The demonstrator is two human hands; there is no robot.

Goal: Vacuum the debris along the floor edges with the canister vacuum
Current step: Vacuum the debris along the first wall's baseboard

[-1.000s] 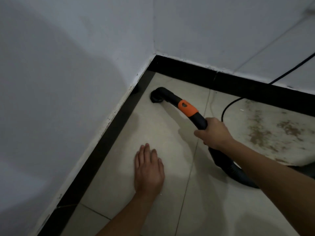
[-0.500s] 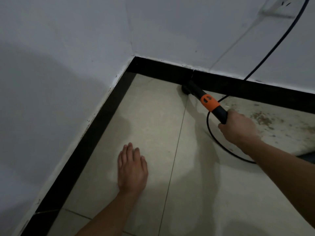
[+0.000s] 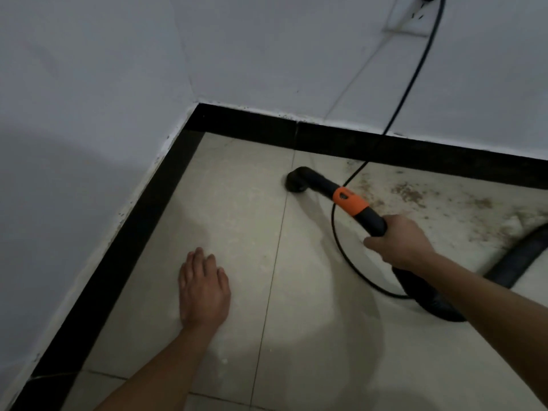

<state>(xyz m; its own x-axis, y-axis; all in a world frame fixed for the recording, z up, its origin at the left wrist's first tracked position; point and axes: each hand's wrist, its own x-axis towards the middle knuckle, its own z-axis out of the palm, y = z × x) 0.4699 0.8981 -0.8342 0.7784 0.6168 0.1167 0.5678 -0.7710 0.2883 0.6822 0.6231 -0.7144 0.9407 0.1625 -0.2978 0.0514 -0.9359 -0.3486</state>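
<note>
My right hand [image 3: 398, 243] grips the black vacuum handle [image 3: 372, 222] just behind its orange collar [image 3: 350, 203]. The round black nozzle [image 3: 296, 180] sits on the beige tile floor [image 3: 237, 221], a short way off the back skirting. Brown debris [image 3: 415, 194] is scattered on the tile to the right of the nozzle, along the back wall. The black hose [image 3: 430, 298] loops behind my right forearm and off to the right. My left hand [image 3: 203, 287] rests flat on the floor with straight fingers, holding nothing.
A black skirting board [image 3: 118, 241] runs along the left wall and the back wall [image 3: 415, 146], meeting in a corner. A black power cord [image 3: 415, 72] drops from a wall socket [image 3: 412, 16] and curls on the floor past the handle.
The nozzle has pulled back from the back skirting onto the open tile. My view has tilted up, showing the socket. My left hand has stayed flat on the floor.
</note>
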